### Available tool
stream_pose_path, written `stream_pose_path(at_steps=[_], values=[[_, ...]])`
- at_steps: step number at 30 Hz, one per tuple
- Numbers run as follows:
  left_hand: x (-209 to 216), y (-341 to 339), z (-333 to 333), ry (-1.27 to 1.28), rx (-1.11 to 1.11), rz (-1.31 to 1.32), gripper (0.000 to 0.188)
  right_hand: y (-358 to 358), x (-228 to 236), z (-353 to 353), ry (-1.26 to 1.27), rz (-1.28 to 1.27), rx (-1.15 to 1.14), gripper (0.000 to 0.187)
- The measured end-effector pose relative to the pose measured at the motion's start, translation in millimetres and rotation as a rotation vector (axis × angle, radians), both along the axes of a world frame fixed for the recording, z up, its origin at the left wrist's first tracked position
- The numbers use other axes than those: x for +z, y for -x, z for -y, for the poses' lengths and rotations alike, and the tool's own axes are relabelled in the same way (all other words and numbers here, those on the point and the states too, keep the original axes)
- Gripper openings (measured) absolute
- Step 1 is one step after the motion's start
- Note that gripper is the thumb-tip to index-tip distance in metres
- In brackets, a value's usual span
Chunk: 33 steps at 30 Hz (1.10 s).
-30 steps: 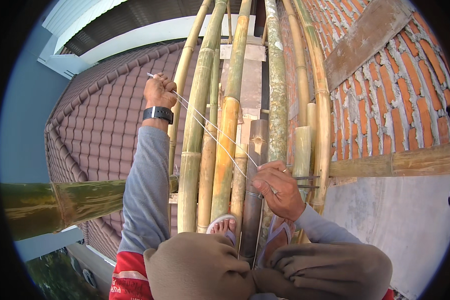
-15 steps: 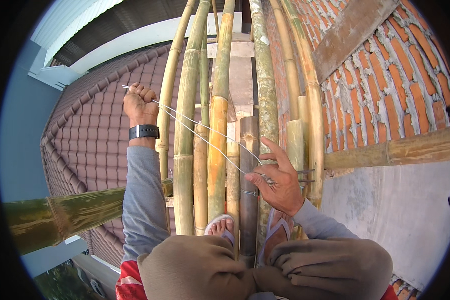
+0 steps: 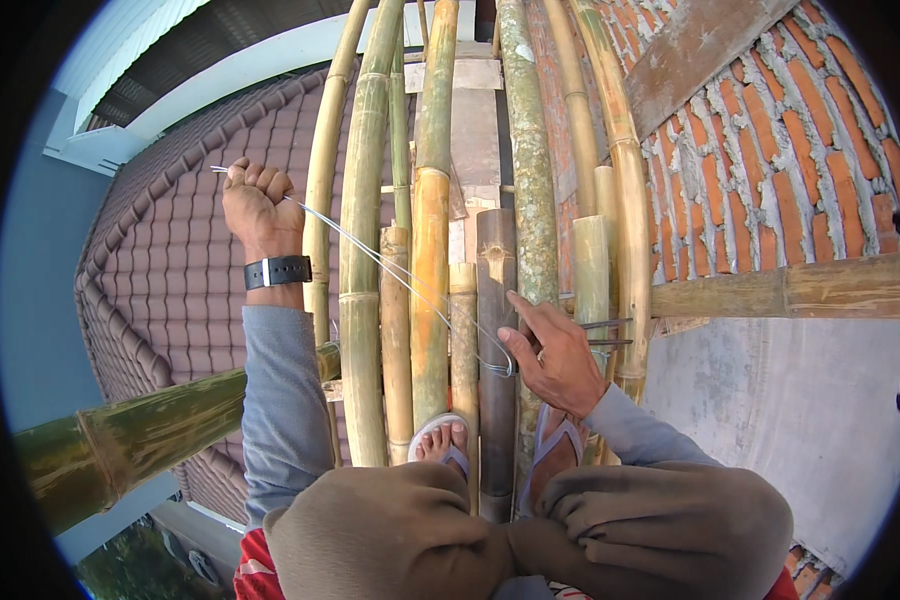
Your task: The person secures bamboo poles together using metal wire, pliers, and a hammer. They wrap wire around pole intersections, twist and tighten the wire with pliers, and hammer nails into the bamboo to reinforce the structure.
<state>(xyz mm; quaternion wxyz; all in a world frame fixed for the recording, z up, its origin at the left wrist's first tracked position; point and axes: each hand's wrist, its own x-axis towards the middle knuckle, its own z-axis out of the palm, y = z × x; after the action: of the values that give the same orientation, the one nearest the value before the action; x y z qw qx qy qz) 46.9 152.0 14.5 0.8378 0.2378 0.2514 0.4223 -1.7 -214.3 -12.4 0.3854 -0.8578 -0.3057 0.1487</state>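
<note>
My left hand [image 3: 263,208], raised over the tiled roof, is closed in a fist on a thin pale wire [image 3: 388,264]. A short end of it sticks out past the fist. From there the doubled strands slant down to the right and end in a bent loop over a dark bamboo pole [image 3: 497,420]. Beside that loop is my right hand [image 3: 560,362], its index finger and thumb stretched apart; its other fingers are partly hidden. The wire seems to lie just off the thumb. Two thin dark rods [image 3: 608,333] jut out to the right of this hand.
My sandalled feet [image 3: 440,442] stand on lengthwise bamboo poles [image 3: 361,340]. A thick green pole [image 3: 120,445] crosses at left, another crosspole [image 3: 780,293] at right. A brick wall [image 3: 770,180] rises on the right. Left, below, lies a tiled roof [image 3: 190,270].
My left hand has shifted slightly left and up with the wire. The right thumb and fingers have come off the strands, and the loop now hangs slack beside them. The view has tilted a little.
</note>
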Motion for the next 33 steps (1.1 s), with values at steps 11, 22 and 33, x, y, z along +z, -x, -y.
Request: stream_pose_path(at_steps=[11,22,33], values=[[-30,3,1,0.022,-0.157,0.230,0.015,15,-12,-5,-0.196,-1.684,0.014,0.063],[-8,86,32,-0.861,-0.712,-1.404,0.038,4,-45,21,0.164,-0.679,0.039,0.086],[-49,82,172,-1.616,-1.572,-0.622,0.043,-48,-32,42,0.254,-0.547,0.206,0.050]])
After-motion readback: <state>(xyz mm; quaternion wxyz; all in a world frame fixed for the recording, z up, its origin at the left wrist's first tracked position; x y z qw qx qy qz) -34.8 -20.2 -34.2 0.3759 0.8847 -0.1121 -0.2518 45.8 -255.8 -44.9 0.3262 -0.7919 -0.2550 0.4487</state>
